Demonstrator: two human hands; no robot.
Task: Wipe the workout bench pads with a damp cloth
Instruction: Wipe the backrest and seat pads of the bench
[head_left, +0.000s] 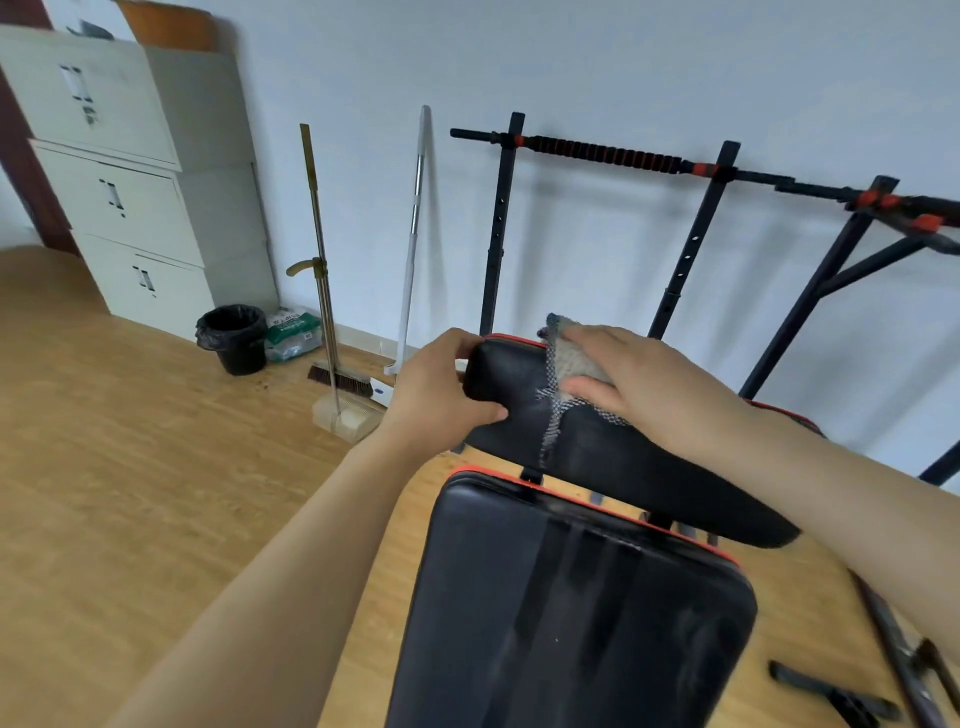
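The right hand (628, 379) lies flat with its fingers spread and pressed down on a grey-and-blue checked cloth (569, 371). The cloth sits on the far end of the long black padded back pad with a red edge (613, 457), and one corner of it hangs down the pad's front. The left hand (441, 384) is at about 9 o'clock from the cloth, with its fingers curled tight around the left top corner of that pad. Nearer, at 6 o'clock, is the wide shiny black seat pad with a red rim (571, 613), just beside the back pad. On the wooden floor at 10 o'clock stands a black round bin with a bag (234, 338), and a brown-bristled broom with a long gold handle (324, 291) leans on the white wall.
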